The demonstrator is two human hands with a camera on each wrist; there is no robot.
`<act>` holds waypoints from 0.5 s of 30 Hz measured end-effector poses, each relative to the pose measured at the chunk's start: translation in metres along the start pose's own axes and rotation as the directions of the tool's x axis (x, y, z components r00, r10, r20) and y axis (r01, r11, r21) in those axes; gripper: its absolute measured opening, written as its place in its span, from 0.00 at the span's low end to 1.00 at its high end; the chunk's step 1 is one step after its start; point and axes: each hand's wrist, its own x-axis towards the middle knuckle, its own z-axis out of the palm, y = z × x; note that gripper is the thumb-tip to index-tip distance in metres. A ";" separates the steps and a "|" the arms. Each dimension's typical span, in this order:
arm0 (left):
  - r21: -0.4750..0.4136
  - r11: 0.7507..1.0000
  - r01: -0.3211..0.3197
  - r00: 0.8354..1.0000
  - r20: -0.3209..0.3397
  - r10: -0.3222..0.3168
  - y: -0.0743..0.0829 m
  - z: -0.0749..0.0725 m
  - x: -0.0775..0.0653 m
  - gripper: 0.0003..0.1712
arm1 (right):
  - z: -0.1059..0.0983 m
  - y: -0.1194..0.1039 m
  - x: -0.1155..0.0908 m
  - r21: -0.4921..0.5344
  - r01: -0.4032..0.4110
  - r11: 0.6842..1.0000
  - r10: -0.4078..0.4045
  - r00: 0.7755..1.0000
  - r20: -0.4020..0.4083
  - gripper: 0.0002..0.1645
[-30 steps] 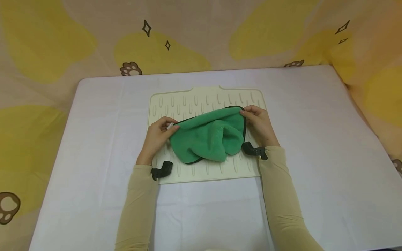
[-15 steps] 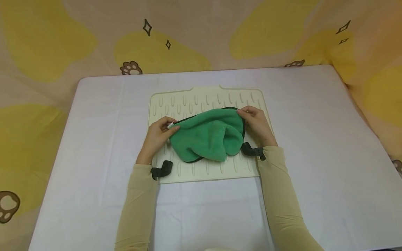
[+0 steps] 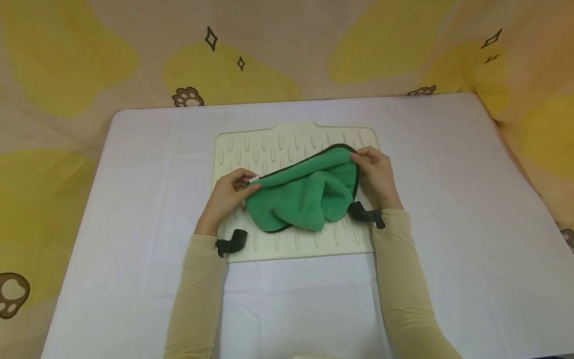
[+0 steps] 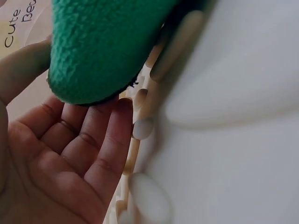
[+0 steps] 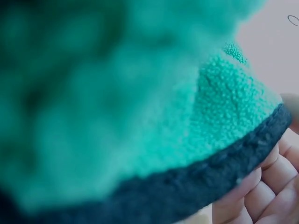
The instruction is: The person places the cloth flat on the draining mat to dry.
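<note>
A fluffy green cloth [image 3: 300,194] with a dark trimmed edge hangs bunched between both hands over a cream ridged mat [image 3: 269,249]. My left hand [image 3: 226,199] pinches its left end between thumb and fingers, beside a small white label [image 3: 254,179]. In the left wrist view the cloth [image 4: 103,51] droops in front of the curled fingers [image 4: 93,144]. My right hand [image 3: 378,174] pinches the upper right corner. Close up in the right wrist view, the cloth's dark trim [image 5: 210,179] runs down from the fingers [image 5: 266,196]; the nearest fold is blurred.
The mat lies on a table covered in white cloth [image 3: 448,199]. A yellow and beige patterned curtain [image 3: 269,50] stands along the table's back and sides. Black wrist cameras [image 3: 232,242] sit at both cuffs.
My right hand first shifts slightly left, then moves right and up, drawing the cloth's top edge straighter. The left hand's fingertips move slightly right with the label.
</note>
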 end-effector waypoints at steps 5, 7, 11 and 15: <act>0.000 1.000 -0.011 1.000 0.003 0.011 0.000 0.000 0.000 0.16 | -0.005 -0.002 0.000 0.017 0.015 1.000 -0.015 1.000 -0.004 0.05; -0.001 1.000 -0.011 1.000 -0.007 0.011 -0.001 0.000 0.000 0.16 | -0.006 -0.004 -0.001 -0.028 0.023 0.999 -0.023 1.000 -0.009 0.05; 0.008 1.000 0.001 0.999 -0.043 -0.001 -0.002 0.000 0.000 0.16 | -0.007 -0.006 -0.001 -0.062 0.026 0.998 -0.027 1.000 -0.012 0.04; 0.082 0.996 0.020 0.995 -0.104 -0.012 -0.004 0.000 0.001 0.15 | -0.005 -0.006 -0.001 -0.042 0.025 0.999 -0.025 1.000 0.000 0.05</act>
